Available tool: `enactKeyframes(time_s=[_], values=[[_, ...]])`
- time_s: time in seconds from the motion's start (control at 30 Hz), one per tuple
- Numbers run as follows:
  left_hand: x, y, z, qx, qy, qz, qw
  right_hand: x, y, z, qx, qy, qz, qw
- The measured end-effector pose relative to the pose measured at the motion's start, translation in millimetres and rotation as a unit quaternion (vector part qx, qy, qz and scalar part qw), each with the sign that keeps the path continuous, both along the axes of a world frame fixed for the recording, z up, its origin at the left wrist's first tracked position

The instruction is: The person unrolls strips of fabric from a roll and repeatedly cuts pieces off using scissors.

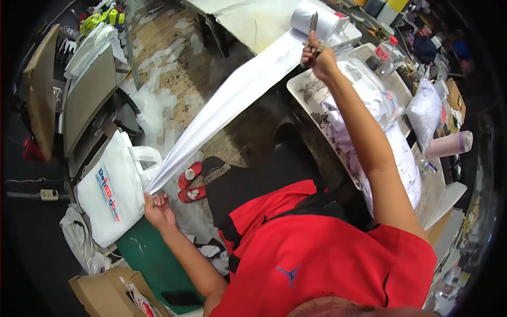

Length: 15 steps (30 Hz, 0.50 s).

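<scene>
My left hand [160,211] pinches the gathered end of a long white sheet of material [232,100], beside a printed white tote bag [105,185]. Stretched at a slant, the sheet runs from there up to a white roll [311,18] at the edge of the far table. My right hand [318,57] is raised near that roll, its fingers wrapped round a pair of scissors [314,22]. The scissor blades point up, and they look closed together. Whether they touch the sheet, I cannot tell.
A side table [317,105] at the right carries crumpled white fabric [393,153], a bottle with a red cap [385,50] and a pink tumbler [449,144]. Red slippers [191,185] lie on the littered floor. At lower left stands an open cardboard box [100,290].
</scene>
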<state>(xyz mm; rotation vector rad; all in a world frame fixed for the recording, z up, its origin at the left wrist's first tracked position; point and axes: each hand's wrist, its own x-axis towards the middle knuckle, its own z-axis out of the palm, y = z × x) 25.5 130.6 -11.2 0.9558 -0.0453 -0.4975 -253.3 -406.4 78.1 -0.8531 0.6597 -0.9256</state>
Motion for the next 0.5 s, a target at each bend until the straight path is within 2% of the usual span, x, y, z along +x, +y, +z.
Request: enactKeyframes(time_s=[0.07, 0.1, 0.13, 0.17, 0.23, 0.3, 0.37, 0.4, 0.47, 0.5], values=[[-8, -1, 8, 0.018, 0.009, -0.002, 1.0, -13, 7, 4, -0.008, -0.012, 0.032, 0.999], [-14, -3, 12, 0.025, 0.019, -0.003, 1.0, -21, 25, 13, -0.046, 0.061, 0.048, 0.996], [-20, -4, 21, 0.012, -0.006, -0.04, 0.999, -28, 45, 18, -0.068, 0.074, 0.115, 0.988], [-24, -6, 28, 0.019, -0.004, -0.031, 0.999, -36, 65, 20, -0.091, 0.087, 0.184, 0.975], [-29, -5, 40, 0.039, -0.055, -0.028, 0.997, -56, 104, 20, -0.108, 0.146, 0.35, 0.919], [-30, -3, 57, 0.053, -0.073, -0.007, 0.996, -74, 136, 15, -0.121, 0.136, 0.488, 0.854], [-32, -3, 74, 0.129, -0.11, 0.0, 0.986, -79, 153, 13, -0.133, 0.163, 0.591, 0.778], [-28, 3, 73, 0.118, -0.122, -0.019, 0.985, -78, 154, 8, -0.134, 0.158, 0.599, 0.774], [-28, 11, 75, 0.139, -0.119, -0.029, 0.983, -80, 158, -2, -0.207, 0.188, 0.626, 0.728], [-28, 12, 75, 0.154, -0.116, -0.047, 0.98, -78, 157, -2, -0.207, 0.186, 0.626, 0.729]])
